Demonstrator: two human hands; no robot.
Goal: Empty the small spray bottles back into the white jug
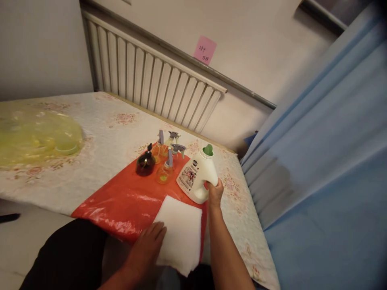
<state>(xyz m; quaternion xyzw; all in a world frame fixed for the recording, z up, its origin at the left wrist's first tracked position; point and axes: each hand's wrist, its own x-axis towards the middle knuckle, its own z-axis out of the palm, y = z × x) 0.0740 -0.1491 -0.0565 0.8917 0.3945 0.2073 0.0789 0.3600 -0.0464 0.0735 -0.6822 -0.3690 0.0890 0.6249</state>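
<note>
My right hand (215, 193) is wrapped round the handle of a white jug (198, 177) with a printed label. Something green shows in the jug's uncapped mouth. In front of the jug lies a white cloth or paper towel (180, 233), partly over the near edge of a red plastic sheet (121, 205). The fingers of my left hand (152, 237) lie stretched out along the towel's left edge; its thumb is hidden. Behind the towel, a clear spray bottle (163, 175) with a grey trigger head stands on the red sheet, near a dark pump bottle (145, 165).
More spray bottles (159, 153) stand behind these. A translucent yellow plastic bag (39, 137) lies at the left on the flowered tablecloth (123, 119). A radiator (151, 72) runs along the wall, with a pink note (204, 50) above. A blue curtain (317, 161) hangs at the right.
</note>
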